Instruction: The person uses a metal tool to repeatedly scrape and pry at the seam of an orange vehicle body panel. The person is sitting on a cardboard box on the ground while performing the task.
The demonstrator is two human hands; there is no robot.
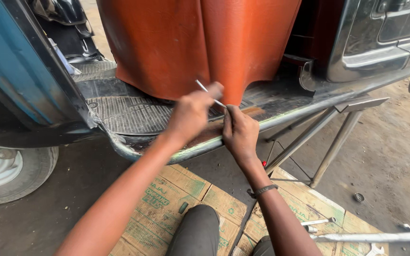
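Observation:
My left hand grips a thin silver metal tool that slants down to the right. The tool's lower end meets the fingertips of my right hand, which pinch at it just above the vehicle's ribbed black floor mat. Both hands work at the bottom edge of an orange-brown seat cover that hangs down to the floor. My right wrist wears a dark braided band. What sits under my right fingertips is hidden.
A blue body panel and a wheel stand at the left. A grey metal stand props the floor's edge at the right. I sit on flattened cardboard; metal tools and a small nut lie at the lower right.

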